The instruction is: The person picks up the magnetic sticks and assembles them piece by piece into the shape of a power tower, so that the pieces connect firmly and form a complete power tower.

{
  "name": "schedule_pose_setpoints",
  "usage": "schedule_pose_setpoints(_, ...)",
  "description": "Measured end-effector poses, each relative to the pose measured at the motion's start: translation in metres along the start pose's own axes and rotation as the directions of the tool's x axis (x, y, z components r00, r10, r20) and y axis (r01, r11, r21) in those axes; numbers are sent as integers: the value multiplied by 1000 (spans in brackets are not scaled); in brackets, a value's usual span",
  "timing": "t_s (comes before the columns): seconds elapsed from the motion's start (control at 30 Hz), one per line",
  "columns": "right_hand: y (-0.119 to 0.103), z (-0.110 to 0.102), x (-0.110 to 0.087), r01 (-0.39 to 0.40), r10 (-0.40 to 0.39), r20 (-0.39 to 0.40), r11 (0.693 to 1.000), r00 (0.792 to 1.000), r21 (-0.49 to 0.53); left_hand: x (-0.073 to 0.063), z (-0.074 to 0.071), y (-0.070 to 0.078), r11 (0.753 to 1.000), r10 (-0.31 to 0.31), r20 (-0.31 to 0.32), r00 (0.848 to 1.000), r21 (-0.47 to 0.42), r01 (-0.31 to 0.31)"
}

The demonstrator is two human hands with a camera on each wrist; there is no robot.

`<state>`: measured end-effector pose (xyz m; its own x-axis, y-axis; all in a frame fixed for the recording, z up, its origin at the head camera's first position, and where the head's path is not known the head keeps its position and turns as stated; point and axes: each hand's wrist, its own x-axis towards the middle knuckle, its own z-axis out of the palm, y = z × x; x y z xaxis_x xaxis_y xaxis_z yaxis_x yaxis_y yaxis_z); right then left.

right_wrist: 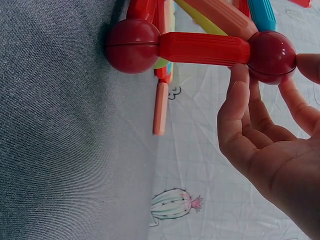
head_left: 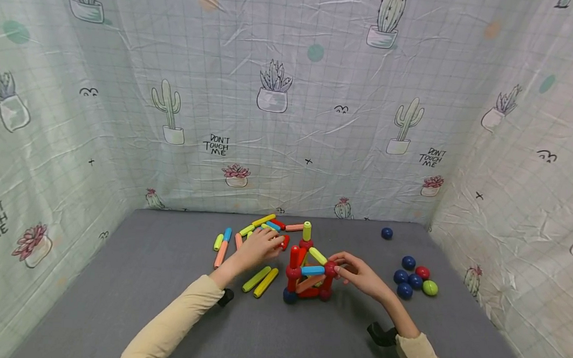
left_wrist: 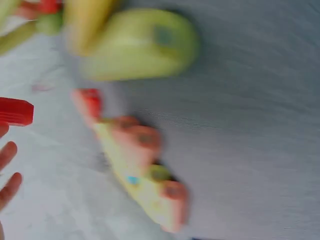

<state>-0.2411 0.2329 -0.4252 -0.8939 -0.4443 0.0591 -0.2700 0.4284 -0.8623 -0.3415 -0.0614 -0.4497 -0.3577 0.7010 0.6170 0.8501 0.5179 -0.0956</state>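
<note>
A structure of coloured rods and balls stands mid-table, with a blue ball [head_left: 289,295] at its lower left corner. At its upper right corner, my right hand [head_left: 361,277] pinches a red ball [right_wrist: 272,56] between thumb and fingers. A red rod [right_wrist: 205,48] runs from that ball to another red ball [right_wrist: 132,46] at table level. To the structure's left, my left hand [head_left: 258,248] holds a loose red rod [left_wrist: 15,111] at the fingertips; most of that hand lies outside the left wrist view. A light blue rod [head_left: 313,269] joins two upper balls.
Loose rods lie behind and left of the left hand, among them an orange rod [head_left: 221,255]. Two yellowish rods [head_left: 266,283] sit left of the structure. Several blue balls [head_left: 401,276], a red ball [head_left: 422,272] and a green ball [head_left: 430,287] are at the right.
</note>
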Motion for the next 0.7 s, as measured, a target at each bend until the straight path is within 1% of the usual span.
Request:
schedule_pose_setpoints(0.03, 0, 0, 0, 0, 0, 0, 1000, 1000, -2, 5, -5, 2, 995, -45, -19, 999, -88, 43)
schedule_pose_setpoints(0.07, 0, 0, 0, -1, 1, -1, 1000, 1000, -3, 10, -12, 4, 976, -98, -22, 995, -195, 92)
schedule_pose_setpoints(0.1, 0, 0, 0, -2, 2, -1, 1000, 1000, -3, 17, -19, 7, 938, -158, -15, 987, -316, 145)
schedule_pose_setpoints(0.13, 0, 1, 0, -3, 3, -2, 1000, 1000, -1, 23, -26, 11, 879, -217, 6, 976, -433, 198)
schedule_pose_setpoints(0.17, 0, 1, 0, -4, 4, -2, 1000, 1000, 1, 29, -33, 14, 801, -272, 39, 962, -544, 249)
schedule_pose_setpoints(0.2, 0, 1, 0, -4, 4, -2, 1000, 1000, 5, 34, -39, 17, 716, -314, 85, 946, -633, 295)
schedule_pose_setpoints(0.23, -1, 1, 0, -3, 3, -2, 1000, 1000, 9, 40, -44, 20, 634, -338, 130, 932, -700, 328)
schedule_pose_setpoints(0.27, -1, 1, 0, -4, 4, -1, 1000, 1000, 13, 44, -49, 23, 550, -348, 175, 921, -757, 352)
schedule_pose_setpoints(0.3, -2, 1, 0, -4, 4, 0, 1000, 1000, 17, 49, -52, 26, 476, -339, 217, 915, -800, 366)
schedule_pose_setpoints(0.33, -2, 0, 0, -4, 4, 1, 1000, 1000, 17, 53, -54, 29, 410, -323, 257, 911, -829, 380)
schedule_pose_setpoints(0.37, -2, 0, 0, -4, 4, 1, 1000, 1000, 16, 57, -55, 32, 360, -302, 294, 907, -846, 394)
schedule_pose_setpoints(0.4, -2, 0, 0, -5, 5, 1, 1000, 1000, 14, 62, -56, 35, 324, -279, 325, 903, -854, 407)
schedule_pose_setpoints(0.43, -2, 0, 0, -7, 7, 1, 1000, 1000, 14, 67, -55, 37, 306, -258, 353, 899, -853, 423)
schedule_pose_setpoints(0.47, -2, 0, 0, -8, 8, 2, 1000, 1000, 15, 72, -55, 40, 304, -235, 379, 895, -846, 438)
schedule_pose_setpoints(0.5, -2, 0, 0, -7, 7, 2, 1000, 1000, 14, 77, -55, 43, 325, -213, 399, 892, -832, 450)
schedule_pose_setpoints(0.57, 0, 0, 0, -3, 3, 4, 1000, 1000, 7, 87, -53, 48, 389, -178, 430, 885, -795, 465)
schedule_pose_setpoints(0.63, 1, 0, 0, 11, -11, 12, 1000, 1000, 1, 94, -50, 53, 453, -136, 456, 879, -761, 465)
schedule_pose_setpoints(0.67, 2, 0, 0, 19, -19, 19, 1000, 1000, -3, 97, -50, 55, 474, -116, 471, 874, -747, 466)
schedule_pose_setpoints(0.7, 2, -1, 0, 26, -26, 26, 1000, 999, -5, 100, -49, 56, 486, -95, 487, 868, -739, 467)
